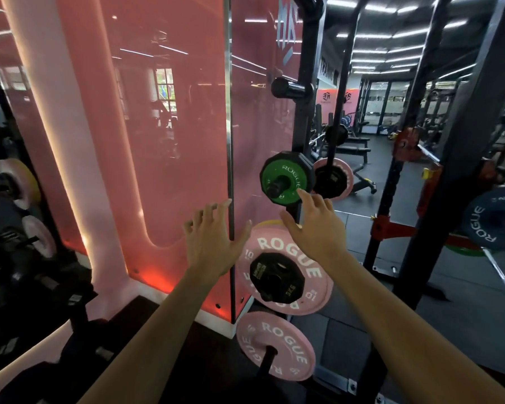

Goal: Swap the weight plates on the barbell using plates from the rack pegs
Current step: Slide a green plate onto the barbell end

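I'm reaching both hands up, fingers spread, holding nothing; my right hand [314,225] is nearer, fingertip almost touching the green plate [285,179] on its peg above; left hand [213,240] trailing lower-left.

Both forearms were bare, no sleeves in view. Left hand [209,240] & right hand [315,225] were bare too: no gloves, rings, watch or wrist straps.
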Tool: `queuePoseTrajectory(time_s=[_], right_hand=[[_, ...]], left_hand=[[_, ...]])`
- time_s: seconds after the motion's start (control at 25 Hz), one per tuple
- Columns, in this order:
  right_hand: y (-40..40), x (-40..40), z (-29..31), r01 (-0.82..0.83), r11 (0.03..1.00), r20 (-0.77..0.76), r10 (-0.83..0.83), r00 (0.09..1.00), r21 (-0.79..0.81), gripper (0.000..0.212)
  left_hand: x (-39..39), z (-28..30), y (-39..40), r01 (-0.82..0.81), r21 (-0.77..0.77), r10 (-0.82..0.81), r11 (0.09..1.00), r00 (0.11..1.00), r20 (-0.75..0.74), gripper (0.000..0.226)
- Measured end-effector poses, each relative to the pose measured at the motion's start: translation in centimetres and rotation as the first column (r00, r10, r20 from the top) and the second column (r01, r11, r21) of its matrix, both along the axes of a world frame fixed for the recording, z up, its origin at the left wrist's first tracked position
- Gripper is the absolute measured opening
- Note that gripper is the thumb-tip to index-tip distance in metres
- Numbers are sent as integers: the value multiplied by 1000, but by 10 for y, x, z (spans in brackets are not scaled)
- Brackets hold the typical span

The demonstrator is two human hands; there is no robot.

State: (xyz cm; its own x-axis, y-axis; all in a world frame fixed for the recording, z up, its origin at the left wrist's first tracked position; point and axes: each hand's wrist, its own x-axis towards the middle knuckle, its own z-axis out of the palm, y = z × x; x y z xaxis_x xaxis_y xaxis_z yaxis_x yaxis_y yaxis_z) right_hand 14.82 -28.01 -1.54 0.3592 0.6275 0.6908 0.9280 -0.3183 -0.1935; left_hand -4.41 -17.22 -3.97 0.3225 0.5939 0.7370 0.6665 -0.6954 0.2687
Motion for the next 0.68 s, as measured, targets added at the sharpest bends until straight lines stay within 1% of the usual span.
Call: queuePoseTrajectory(time_s=[0.2,0.28,0.48,0.68], right_hand=[[60,46,-6,36,998,-18,-37,999,-45,67],[79,61,-10,65,997,-20,-66,998,-51,67],[130,103,-18,241,968,-55,-246,968,-74,63],[167,128,-12,368,926,-44,-372,927,-89,59]], left_hand=[[53,-1,70,31,-26,-30,999,1000,2,67],[72,-2,96,71,-21,-71,997,997,17,64],[135,1,180,230,-30,-230,973,973,14,61],[189,7,242,320,9,-320,947,947,-17,56]])
